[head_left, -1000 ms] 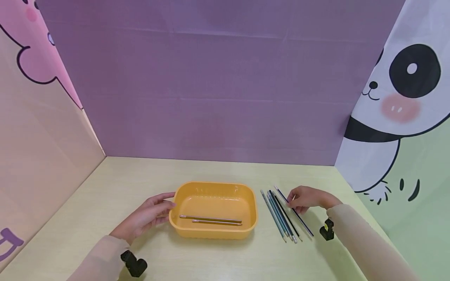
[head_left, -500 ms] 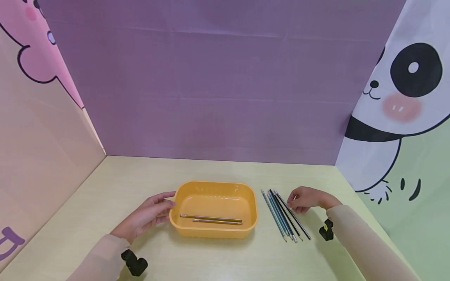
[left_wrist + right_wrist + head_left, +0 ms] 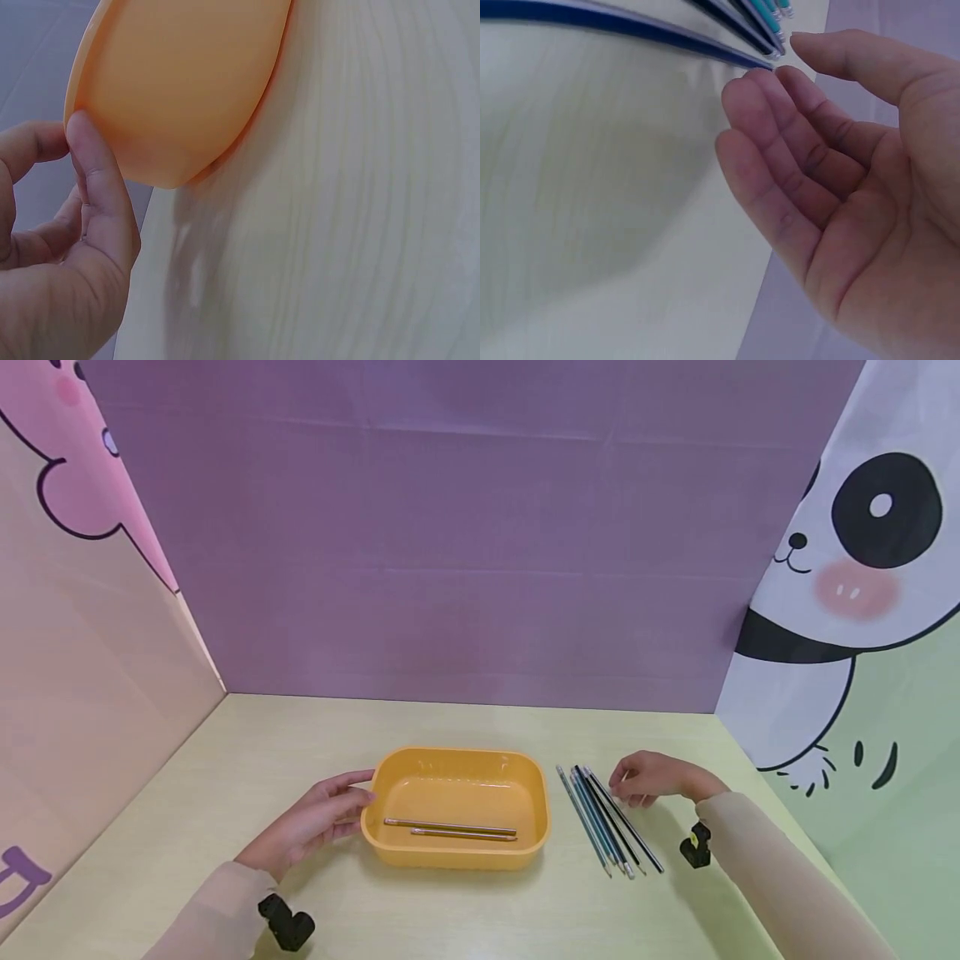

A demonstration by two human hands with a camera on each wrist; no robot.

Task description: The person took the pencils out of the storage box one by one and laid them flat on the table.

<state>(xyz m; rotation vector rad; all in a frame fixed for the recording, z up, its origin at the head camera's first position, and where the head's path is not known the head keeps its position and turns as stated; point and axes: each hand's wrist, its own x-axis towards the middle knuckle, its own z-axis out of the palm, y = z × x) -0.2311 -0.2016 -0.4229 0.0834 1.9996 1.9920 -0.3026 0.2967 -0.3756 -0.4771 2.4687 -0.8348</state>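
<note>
A yellow plastic tray (image 3: 461, 857) with rounded corners sits mid-table. Its left rim is pinched between the thumb and index finger of my left hand (image 3: 311, 822), the thumb (image 3: 94, 154) lying against the outer wall. Two pencils (image 3: 450, 827) lie side by side along the tray's near side. To the right of the tray, several blue and dark pencils (image 3: 600, 822) lie in a loose, slanting bunch. My right hand (image 3: 654, 777) hovers just right of their upper ends, holding nothing. In the right wrist view its fingers are relaxed near the end of a dark blue pencil (image 3: 652, 34).
The pale wooden table (image 3: 300, 727) meets a purple backdrop (image 3: 480, 543) behind. A panel with a panda print (image 3: 847, 610) stands on the right, and a panel with a pink cartoon figure (image 3: 82, 468) on the left.
My right hand has let go of a dark pencil, which shifted left against the bunch, and has then lifted slightly. The left hand and tray have stayed in place.
</note>
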